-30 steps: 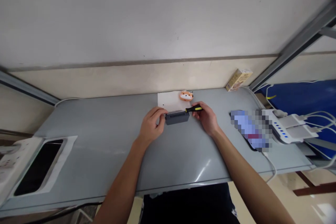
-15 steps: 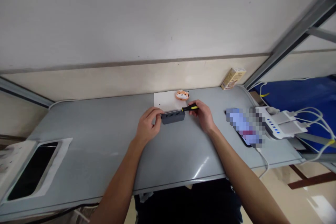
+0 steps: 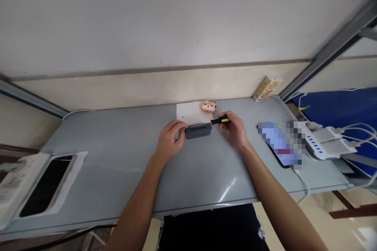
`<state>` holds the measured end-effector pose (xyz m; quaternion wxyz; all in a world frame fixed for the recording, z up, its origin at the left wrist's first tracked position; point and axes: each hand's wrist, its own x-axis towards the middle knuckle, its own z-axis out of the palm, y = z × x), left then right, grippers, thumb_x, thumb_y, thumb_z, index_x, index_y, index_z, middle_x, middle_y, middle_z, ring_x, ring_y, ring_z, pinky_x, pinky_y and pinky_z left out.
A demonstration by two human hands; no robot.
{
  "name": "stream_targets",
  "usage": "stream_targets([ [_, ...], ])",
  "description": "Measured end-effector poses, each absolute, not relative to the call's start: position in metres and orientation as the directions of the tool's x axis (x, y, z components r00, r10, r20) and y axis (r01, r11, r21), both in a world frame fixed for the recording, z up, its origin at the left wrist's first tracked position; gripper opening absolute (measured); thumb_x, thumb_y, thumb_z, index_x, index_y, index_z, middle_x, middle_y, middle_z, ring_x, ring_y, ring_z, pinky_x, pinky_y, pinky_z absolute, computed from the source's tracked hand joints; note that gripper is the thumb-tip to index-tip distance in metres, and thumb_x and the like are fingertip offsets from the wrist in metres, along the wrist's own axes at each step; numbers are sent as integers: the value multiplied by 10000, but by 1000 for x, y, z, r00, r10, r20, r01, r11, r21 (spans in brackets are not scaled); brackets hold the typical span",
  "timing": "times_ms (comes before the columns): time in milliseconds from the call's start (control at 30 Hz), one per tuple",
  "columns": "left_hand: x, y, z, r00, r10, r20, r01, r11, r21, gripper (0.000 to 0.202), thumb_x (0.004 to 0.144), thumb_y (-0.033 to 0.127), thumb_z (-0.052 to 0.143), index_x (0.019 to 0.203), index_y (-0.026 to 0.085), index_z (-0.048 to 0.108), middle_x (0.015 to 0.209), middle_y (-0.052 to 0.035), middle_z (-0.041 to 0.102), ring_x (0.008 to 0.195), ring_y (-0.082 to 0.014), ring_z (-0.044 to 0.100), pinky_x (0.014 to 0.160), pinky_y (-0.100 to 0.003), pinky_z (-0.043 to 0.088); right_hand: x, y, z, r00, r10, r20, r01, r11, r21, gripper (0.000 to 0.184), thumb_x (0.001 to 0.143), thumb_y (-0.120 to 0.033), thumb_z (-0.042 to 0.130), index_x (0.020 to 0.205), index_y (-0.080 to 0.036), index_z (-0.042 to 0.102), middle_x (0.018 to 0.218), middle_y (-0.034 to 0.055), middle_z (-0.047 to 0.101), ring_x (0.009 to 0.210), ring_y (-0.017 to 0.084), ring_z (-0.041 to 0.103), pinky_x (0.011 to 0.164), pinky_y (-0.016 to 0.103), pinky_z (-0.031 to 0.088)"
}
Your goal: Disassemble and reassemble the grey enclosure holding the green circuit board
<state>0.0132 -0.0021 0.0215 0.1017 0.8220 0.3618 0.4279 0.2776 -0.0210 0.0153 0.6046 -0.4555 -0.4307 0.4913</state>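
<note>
Near the middle of the grey table, my left hand (image 3: 171,139) is closed on the left end of a dark grey box with a row of vent slots (image 3: 198,131). My right hand (image 3: 235,128) grips the black and yellow handle of a screwdriver (image 3: 220,120). The tool points left, and its shaft lies along the far upper edge of the box, where its tip cannot be made out. Behind the box, a white sheet of paper (image 3: 191,112) lies against the wall, with a small dark speck on it. An orange and white animal-faced case (image 3: 208,106) rests on its right corner.
To the right, a phone (image 3: 277,143) with a blurred screen lies beside a white power strip (image 3: 326,141) with plugs and cables. A yellow carton (image 3: 267,88) stands at the back right. On the left, a dark-screened device (image 3: 46,186) lies on white paper.
The whole view has shifted, so everything sits slightly further right. Both hands keep their hold on the box and screwdriver, with hardly any other movement.
</note>
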Motion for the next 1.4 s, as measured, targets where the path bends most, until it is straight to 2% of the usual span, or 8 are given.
stream_targets([
  [367,13,-4,21,330,737,590,550,-658,514,208,956,115,478,1016,220,647,939,-36,717,894,-180,679,836,-336,546,273,-23,16,138,988,73,-180,98,-979,392,946,-575,523,948,-239,726,655,20,620,591,170,455,586,322,329],
  [633,13,-4,23,346,717,605,522,-683,511,219,970,119,475,1022,219,663,968,-43,719,910,-182,675,834,-334,548,270,-24,16,93,995,47,-249,69,-966,358,960,-527,530,955,-226,724,661,24,641,591,154,451,579,310,305],
  [867,12,-5,23,369,699,612,523,-701,485,247,961,103,477,1035,229,677,1007,-52,713,913,-187,675,840,-347,552,269,-23,13,107,994,30,-253,56,-966,364,939,-550,546,942,-232,723,651,23,626,585,161,456,574,313,312],
  [1133,10,-1,19,405,659,634,591,-718,369,266,935,84,495,1059,236,675,994,-52,719,909,-206,677,849,-373,549,272,-21,14,127,992,18,-268,52,-962,383,940,-565,526,965,-233,716,658,22,623,594,165,475,575,314,334],
  [1400,8,0,19,446,585,677,603,-756,256,291,903,55,511,1035,227,704,992,-63,728,885,-212,686,817,-381,562,270,-18,15,198,980,-30,-390,51,-919,352,945,-526,517,955,-228,704,665,13,592,565,143,422,540,297,298],
])
